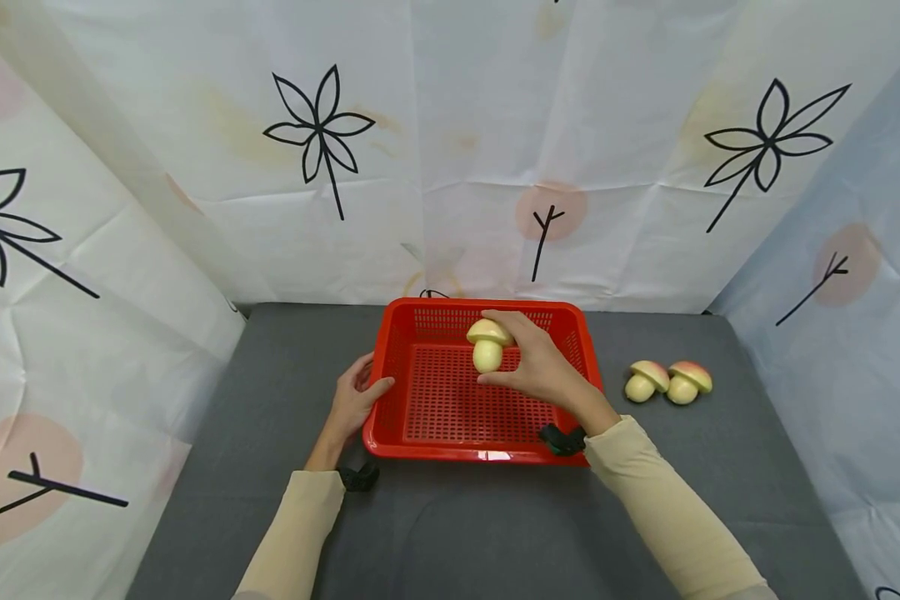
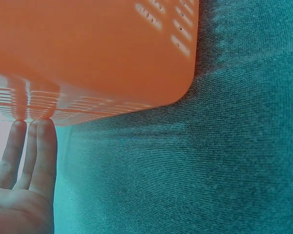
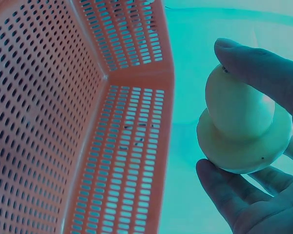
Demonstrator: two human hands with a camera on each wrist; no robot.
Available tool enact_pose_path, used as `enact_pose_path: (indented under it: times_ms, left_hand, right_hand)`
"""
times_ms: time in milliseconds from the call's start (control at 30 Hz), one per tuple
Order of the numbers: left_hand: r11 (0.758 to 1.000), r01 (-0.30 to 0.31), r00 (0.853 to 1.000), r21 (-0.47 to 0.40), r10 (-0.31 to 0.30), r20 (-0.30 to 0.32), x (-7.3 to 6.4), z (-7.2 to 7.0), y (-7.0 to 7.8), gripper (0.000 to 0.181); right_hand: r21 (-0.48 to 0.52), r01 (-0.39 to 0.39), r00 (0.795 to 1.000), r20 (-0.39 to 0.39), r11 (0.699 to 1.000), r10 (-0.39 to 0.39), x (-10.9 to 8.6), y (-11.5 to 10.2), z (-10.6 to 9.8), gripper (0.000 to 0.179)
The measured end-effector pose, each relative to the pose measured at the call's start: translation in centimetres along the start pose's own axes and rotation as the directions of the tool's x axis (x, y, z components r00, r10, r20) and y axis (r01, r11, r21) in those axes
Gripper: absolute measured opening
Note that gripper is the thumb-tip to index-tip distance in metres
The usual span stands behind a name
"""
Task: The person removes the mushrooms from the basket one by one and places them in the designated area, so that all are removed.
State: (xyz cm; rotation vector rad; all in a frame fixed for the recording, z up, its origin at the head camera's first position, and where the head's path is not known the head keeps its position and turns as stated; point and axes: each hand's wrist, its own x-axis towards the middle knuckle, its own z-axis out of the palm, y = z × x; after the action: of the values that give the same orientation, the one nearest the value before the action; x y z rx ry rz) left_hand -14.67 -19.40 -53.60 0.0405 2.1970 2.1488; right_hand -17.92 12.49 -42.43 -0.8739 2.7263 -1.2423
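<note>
A red plastic basket (image 1: 482,455) with slotted walls stands on the grey table. My right hand (image 1: 536,362) holds a toy mushroom (image 1: 487,354) above the basket, thumb at the stem's end and fingers at the cap. In the right wrist view the mushroom (image 3: 241,117) shows its pale stem and the cap's underside, beside the basket wall (image 3: 122,161). At the basket's left side, my left hand (image 1: 352,404) grips the rim, thumb on top. Its fingertips touch the outer wall (image 2: 88,109) in the left wrist view.
Two more toy mushrooms, one (image 1: 647,381) next to the other (image 1: 688,382), lie on the table (image 1: 487,533) right of the basket. White patterned cloth (image 1: 465,150) hangs behind and along both sides. A thin black cable (image 1: 433,292) shows behind the basket.
</note>
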Motion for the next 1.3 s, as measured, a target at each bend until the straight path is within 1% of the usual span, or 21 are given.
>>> enact_pose_path:
  times_ms: [267,400,500,633,867,1133,1300]
  left_hand:
    - [1.000,-0.011,1.000,0.017,0.012,-0.020,0.0,0.0,-0.2,0.060]
    - [0.999,-0.015,1.000,0.043,0.016,-0.026,0.1,0.0,-0.2,0.061]
    - [0.999,-0.006,1.000,0.048,0.008,-0.030,0.2,0.0,-0.3,0.060]
    - [0.999,0.005,1.000,0.035,-0.004,-0.023,0.2,0.0,-0.4,0.060]
    - [0.999,0.009,1.000,0.043,-0.008,-0.024,0.2,-0.1,-0.5,0.060]
    - [1.000,-0.004,1.000,0.019,0.004,-0.013,0.1,-0.1,-0.3,0.060]
    - [1.000,0.003,1.000,0.008,-0.003,-0.009,0.2,-0.1,-0.4,0.061]
  right_hand:
    - [-0.009,0.022,0.999,-0.023,1.000,-0.022,-1.4,1.0,-1.2,0.090]
    - [-0.003,0.013,1.000,-0.028,1.000,-0.013,-2.2,1.4,-1.8,0.089]
    - [-0.006,0.004,0.999,-0.036,1.000,-0.004,-2.8,1.7,-2.3,0.089]
    - [-0.032,-0.003,0.999,-0.052,0.999,0.001,-3.7,2.4,-3.0,0.090]
    - [-0.076,-0.025,0.996,-0.082,0.997,0.019,-5.1,3.7,-4.5,0.091]
    - [-0.111,-0.059,0.992,-0.118,0.992,0.046,-6.4,4.6,-6.4,0.093]
    - [-0.161,-0.077,0.987,-0.155,0.984,0.051,-7.2,5.3,-7.3,0.094]
